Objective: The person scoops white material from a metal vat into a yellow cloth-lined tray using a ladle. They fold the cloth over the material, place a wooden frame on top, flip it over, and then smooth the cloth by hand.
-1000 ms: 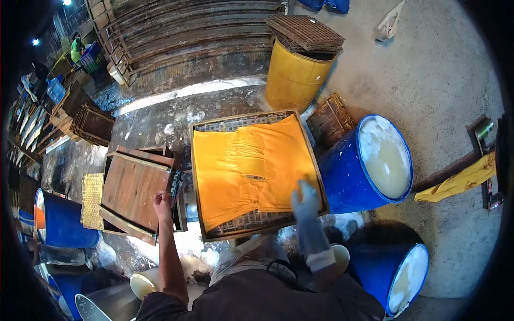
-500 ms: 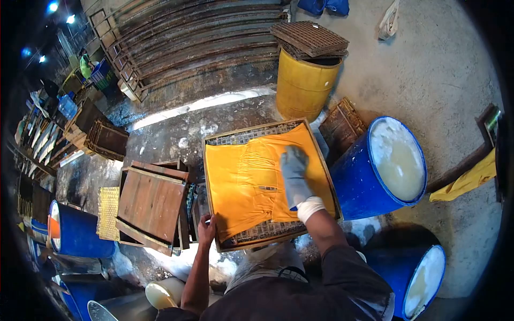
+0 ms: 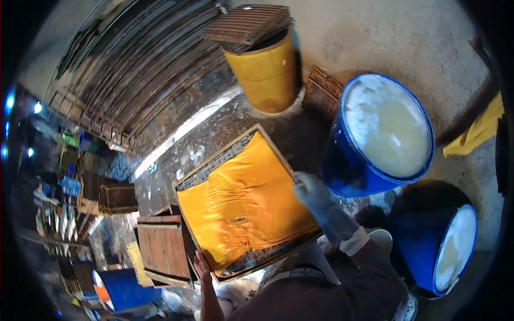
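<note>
A wooden-framed tray (image 3: 218, 154) with a grid bottom lies tilted in front of my body. Over most of the grid spreads a wet-looking orange cloth (image 3: 267, 200), wrinkled along its middle. Bare grid shows at the tray's far left corner and along its near edge. My left hand (image 3: 203, 266), bare, grips the frame's left side close to the near corner. On the opposite side my right hand (image 3: 309, 190), in a grey-blue glove with a white cuff, is closed around the frame's right edge, its fingertips partly hidden.
Blue drums (image 3: 334, 166) with white foam and pale liquid stand at right. Beyond the tray is a yellow drum (image 3: 265, 77) topped by slatted trays (image 3: 246, 24). Stacked wooden boxes (image 3: 166, 249) sit left, near another blue drum (image 3: 128, 289). Metal racks (image 3: 144, 59) line the far wall.
My right hand has moved off the cloth onto the frame's right edge. The tray has turned counterclockwise in view, and the whole view has rotated. My left hand still holds the left side.
</note>
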A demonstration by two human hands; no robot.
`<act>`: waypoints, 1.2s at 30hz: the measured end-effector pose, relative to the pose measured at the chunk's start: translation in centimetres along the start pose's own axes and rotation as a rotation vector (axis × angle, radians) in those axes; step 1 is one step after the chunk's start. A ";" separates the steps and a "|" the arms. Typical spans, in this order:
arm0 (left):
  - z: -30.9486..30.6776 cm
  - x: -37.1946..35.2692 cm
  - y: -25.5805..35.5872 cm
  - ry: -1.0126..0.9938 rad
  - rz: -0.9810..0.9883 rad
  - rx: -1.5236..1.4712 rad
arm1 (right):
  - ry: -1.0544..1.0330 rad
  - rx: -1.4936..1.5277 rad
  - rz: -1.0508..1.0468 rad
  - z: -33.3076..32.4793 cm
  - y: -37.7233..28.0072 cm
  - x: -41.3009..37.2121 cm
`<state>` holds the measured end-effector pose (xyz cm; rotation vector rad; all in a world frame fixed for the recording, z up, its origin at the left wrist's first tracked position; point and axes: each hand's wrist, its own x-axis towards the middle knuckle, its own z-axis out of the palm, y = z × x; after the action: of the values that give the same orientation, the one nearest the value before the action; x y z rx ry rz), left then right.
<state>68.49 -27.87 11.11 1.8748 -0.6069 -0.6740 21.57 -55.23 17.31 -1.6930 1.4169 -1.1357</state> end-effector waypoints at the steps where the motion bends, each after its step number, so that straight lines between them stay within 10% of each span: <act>1: 0.3 0.0 0.4 0.005 -0.026 0.007 | 0.069 -0.064 0.099 -2.0 2.4 0.1; 7: 1.0 0.1 1.5 0.007 -0.101 0.017 | 0.049 0.119 0.567 -5.6 14.3 -2.9; 15: -2.8 3.5 -4.4 -0.115 0.045 0.264 | -0.114 0.119 0.476 0.4 13.0 -1.6; 24: -2.3 0.6 -4.0 -0.240 -0.770 -0.303 | -0.313 0.299 0.661 -1.5 11.3 -1.6; 28: -2.2 -2.7 -4.1 -0.320 -0.484 -0.383 | -0.203 0.173 0.584 0.1 14.8 -7.4; 36: -2.6 -2.3 -5.4 -0.331 -0.582 -0.476 | -0.212 0.528 0.735 1.3 18.5 -12.7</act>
<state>69.23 -22.67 7.38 1.4880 -0.0654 -1.3936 14.46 -46.72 -2.24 -0.7848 1.2850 -0.7772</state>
